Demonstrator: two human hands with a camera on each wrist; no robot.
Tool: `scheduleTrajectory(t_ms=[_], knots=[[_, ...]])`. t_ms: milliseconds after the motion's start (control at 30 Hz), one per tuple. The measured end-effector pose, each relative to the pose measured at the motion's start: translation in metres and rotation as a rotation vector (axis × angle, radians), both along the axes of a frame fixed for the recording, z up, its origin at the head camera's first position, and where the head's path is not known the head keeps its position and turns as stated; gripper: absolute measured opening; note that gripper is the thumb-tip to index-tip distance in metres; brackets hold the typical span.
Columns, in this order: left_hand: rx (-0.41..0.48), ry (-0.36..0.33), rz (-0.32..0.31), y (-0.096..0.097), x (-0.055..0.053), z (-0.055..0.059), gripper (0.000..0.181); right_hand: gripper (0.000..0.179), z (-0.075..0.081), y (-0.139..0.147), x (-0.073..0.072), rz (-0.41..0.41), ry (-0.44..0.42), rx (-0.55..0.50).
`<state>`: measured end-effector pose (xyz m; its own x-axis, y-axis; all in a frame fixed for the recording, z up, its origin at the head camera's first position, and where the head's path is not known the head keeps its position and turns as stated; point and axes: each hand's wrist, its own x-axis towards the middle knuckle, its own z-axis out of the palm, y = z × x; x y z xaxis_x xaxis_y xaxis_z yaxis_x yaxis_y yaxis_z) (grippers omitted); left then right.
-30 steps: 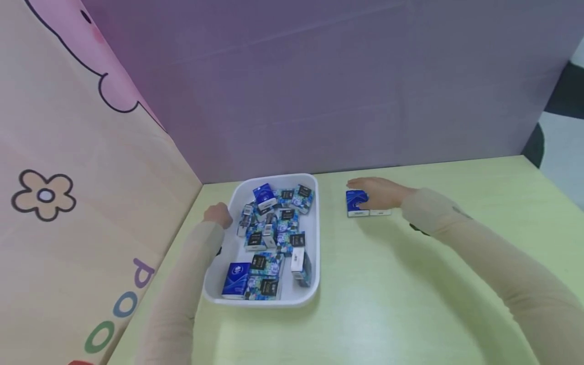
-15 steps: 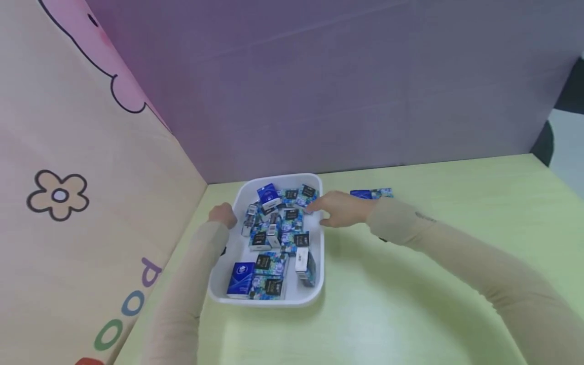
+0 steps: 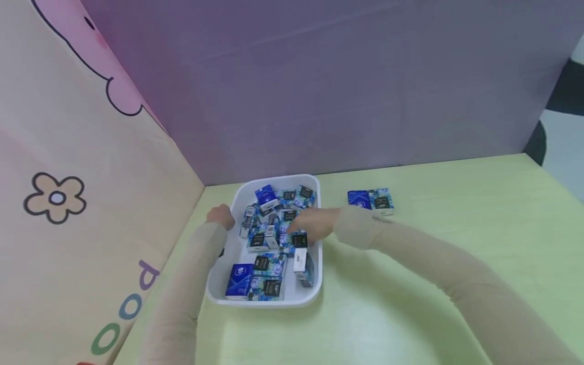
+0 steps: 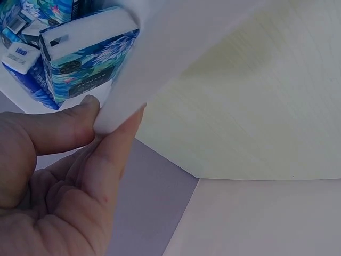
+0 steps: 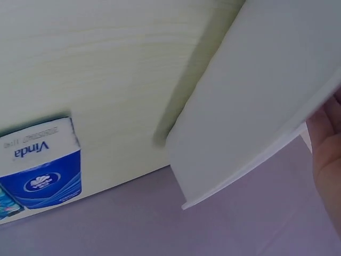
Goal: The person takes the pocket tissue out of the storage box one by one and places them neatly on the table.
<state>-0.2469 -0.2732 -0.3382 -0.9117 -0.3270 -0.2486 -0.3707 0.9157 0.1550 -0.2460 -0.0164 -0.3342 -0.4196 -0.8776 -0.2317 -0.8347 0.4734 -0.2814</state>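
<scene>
My left hand (image 3: 221,217) pinches the left rim of a white plastic bin (image 4: 125,101), thumb inside and fingers outside. Inside the bin lie several tissue packs: floral ones like the floral pack (image 4: 88,56), and plain blue ones like the blue pack (image 3: 239,280). My right hand (image 3: 315,223) reaches over the bin's right rim, its fingers down among the floral packs near the middle. In the right wrist view only part of this hand shows past the bin wall, and its fingertips are hidden; I cannot tell whether it grips a pack.
On the table (image 3: 410,243), right of the bin, a blue Vinda tissue pack (image 5: 45,178) and a floral tissue pack (image 3: 381,198) lie side by side. A purple-grey panel (image 3: 292,101) stands behind the table, and a printed panel (image 3: 91,243) runs along its left side.
My right hand has left the two packs on the table and moved left, over the rim and into the bin. My left hand keeps its hold on the rim.
</scene>
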Motion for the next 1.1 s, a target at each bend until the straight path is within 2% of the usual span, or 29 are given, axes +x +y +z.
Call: scheduleTrajectory(t_ms=[267,667,833,967,1100], knots=[[0.025,0.002,0.037,0.001,-0.003,-0.002,0.031,0.07,-0.013,-0.017,-0.001,0.043,0.033,0.133],[0.009,0.024,-0.011,0.0,0.0,-0.005,0.027,0.085,-0.017,-0.027,0.002,0.095,0.16,0.261],[0.007,0.04,-0.012,-0.001,-0.001,-0.005,0.025,0.089,-0.017,-0.029,0.002,0.129,0.213,0.281],[-0.015,0.042,-0.021,-0.001,-0.001,-0.005,0.026,0.091,-0.019,-0.03,0.003,0.131,0.205,0.268],[-0.048,0.041,-0.056,-0.002,-0.002,-0.006,0.027,0.093,-0.023,-0.03,0.003,0.116,0.194,0.251]])
